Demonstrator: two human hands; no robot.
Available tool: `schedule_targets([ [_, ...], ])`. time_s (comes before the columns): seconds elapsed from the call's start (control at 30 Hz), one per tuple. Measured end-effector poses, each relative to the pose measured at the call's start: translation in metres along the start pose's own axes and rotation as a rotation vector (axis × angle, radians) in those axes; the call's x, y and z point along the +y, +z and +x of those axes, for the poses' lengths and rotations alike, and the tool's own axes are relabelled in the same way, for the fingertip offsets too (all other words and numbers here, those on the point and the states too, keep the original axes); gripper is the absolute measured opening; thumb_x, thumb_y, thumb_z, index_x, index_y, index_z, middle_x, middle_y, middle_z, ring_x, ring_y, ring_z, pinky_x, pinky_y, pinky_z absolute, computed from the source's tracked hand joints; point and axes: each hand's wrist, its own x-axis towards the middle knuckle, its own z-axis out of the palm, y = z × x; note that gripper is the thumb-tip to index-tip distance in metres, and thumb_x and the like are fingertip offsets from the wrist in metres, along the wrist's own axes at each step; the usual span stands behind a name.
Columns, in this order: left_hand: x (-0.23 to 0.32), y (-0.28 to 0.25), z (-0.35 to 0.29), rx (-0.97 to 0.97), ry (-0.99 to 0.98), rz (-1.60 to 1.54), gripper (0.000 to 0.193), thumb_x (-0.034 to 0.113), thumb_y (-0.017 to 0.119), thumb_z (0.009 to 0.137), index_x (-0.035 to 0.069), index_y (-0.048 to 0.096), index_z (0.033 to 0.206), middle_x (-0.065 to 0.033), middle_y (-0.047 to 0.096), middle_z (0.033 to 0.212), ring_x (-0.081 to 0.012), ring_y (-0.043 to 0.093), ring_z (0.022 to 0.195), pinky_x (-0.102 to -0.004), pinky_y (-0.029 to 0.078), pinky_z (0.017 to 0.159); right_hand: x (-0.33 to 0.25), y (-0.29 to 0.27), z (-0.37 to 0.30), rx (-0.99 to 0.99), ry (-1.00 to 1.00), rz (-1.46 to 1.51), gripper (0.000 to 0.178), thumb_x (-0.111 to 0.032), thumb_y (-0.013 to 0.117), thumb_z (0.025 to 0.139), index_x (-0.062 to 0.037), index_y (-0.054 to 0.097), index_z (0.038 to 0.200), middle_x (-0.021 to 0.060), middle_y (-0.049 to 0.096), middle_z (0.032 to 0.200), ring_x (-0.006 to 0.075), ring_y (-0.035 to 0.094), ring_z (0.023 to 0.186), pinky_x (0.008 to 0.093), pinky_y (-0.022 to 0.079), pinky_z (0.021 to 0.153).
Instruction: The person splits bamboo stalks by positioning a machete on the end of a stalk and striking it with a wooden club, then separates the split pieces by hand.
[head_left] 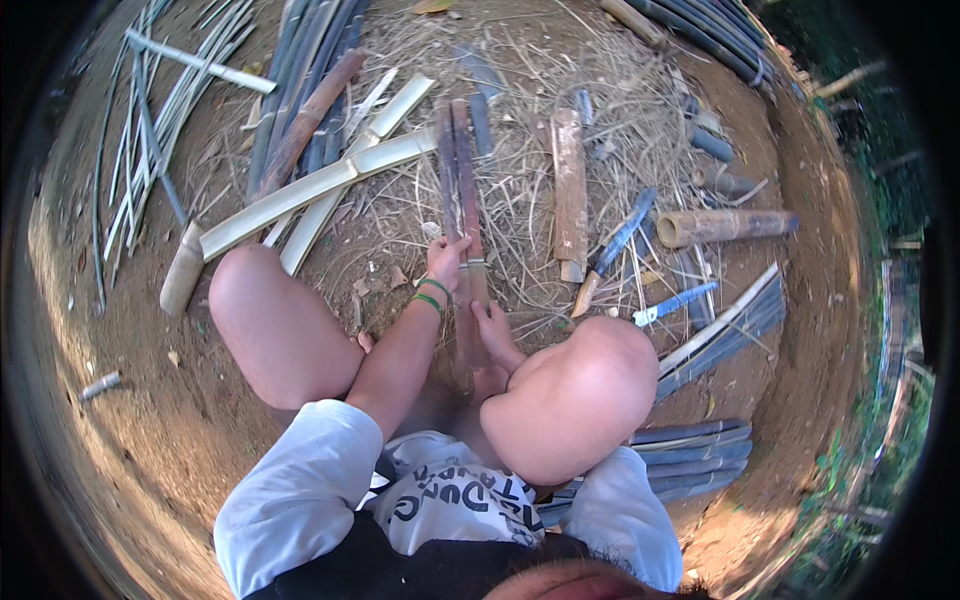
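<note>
Between my bent knees a long brown split bamboo piece (pixel 470 205) points away from me, with a dark lengthwise line parting it into two strips. My left hand (pixel 445 262), with green bands on its wrist, is closed round it near a pale joint. Lower down, on the right side, my right hand (pixel 495 335) grips the same bamboo; part of this hand is hidden by my right knee. To the right lie a knife (pixel 622 243) with a wooden handle and a blue-looking blade, and a small blue-bladed saw (pixel 675 303).
Pale split bamboo lengths (pixel 320 190) cross the ground at left, beside a short bamboo block (pixel 183 270). Thin strips (pixel 160 150) lie far left. Shavings (pixel 530 90) cover the ground ahead. A bamboo tube (pixel 730 227) and bundled dark strips (pixel 735 335) lie right.
</note>
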Motion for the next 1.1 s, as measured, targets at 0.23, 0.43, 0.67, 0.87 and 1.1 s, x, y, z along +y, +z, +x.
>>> schedule_targets([
  [0.23, 0.028, 0.066, -0.02, -0.166, 0.142, 0.042, 0.019, 0.025, 0.074, 0.099, 0.008, 0.067, 0.098, -0.006, 0.073, 0.098, -0.0155, 0.068, 0.092, -0.0311, 0.054, 0.082, -0.014, -0.045, 0.007, 0.388, 0.001, -0.15, 0.04, -0.034, 0.061, 0.103, 0.0034, 0.065, 0.115, 0.0173, 0.069, 0.09, 0.0219, 0.065, 0.084, 0.0391, 0.051, 0.077],
  [0.43, 0.042, 0.099, -0.005, -0.18, 0.275, 0.226, 0.025, 0.022, 0.069, 0.101, 0.0, 0.058, 0.103, -0.0182, 0.073, 0.1, -0.0237, 0.071, 0.088, -0.0367, 0.06, 0.08, -0.046, -0.131, -0.07, 0.816, -0.181, 0.135, 0.042, -0.036, 0.063, 0.101, 0.0037, 0.066, 0.114, 0.0207, 0.069, 0.089, 0.0247, 0.065, 0.081, 0.0412, 0.051, 0.076],
  [0.67, 0.027, 0.083, 0.006, -0.041, 0.39, 0.346, 0.03, 0.015, 0.076, 0.091, 0.0, 0.055, 0.106, -0.0155, 0.075, 0.094, -0.0201, 0.068, 0.075, -0.0353, 0.052, 0.069, 0.02, -0.172, -0.17, 1.293, 0.148, -0.064, 0.033, -0.031, 0.064, 0.101, 0.0014, 0.066, 0.108, 0.0121, 0.068, 0.081, 0.0197, 0.06, 0.073, 0.0397, 0.051, 0.069],
  [0.87, 0.127, 0.12, -0.018, -0.071, 0.399, 0.302, 0.037, 0.009, 0.081, 0.087, -0.001, 0.05, 0.104, -0.0152, 0.072, 0.084, -0.0175, 0.069, 0.069, -0.0292, 0.055, 0.062, 0.053, -0.181, -0.198, 1.472, -0.052, -0.298, 0.045, -0.031, 0.063, 0.104, 0.0093, 0.062, 0.126, 0.0239, 0.072, 0.105, 0.0338, 0.069, 0.094, 0.0426, 0.053, 0.086],
  [1.1, 0.38, 0.104, -0.053, -0.154, 0.766, 0.29, 0.032, 0.013, 0.076, 0.094, -0.001, 0.049, 0.104, -0.0169, 0.074, 0.087, -0.0161, 0.067, 0.066, -0.0273, 0.054, 0.058, -0.135, -0.251, -0.059, 1.016, -0.43, -0.339, 0.048, -0.026, 0.069, 0.101, 0.0086, 0.058, 0.132, 0.0181, 0.07, 0.105, 0.0248, 0.064, 0.091, 0.0383, 0.051, 0.085],
])
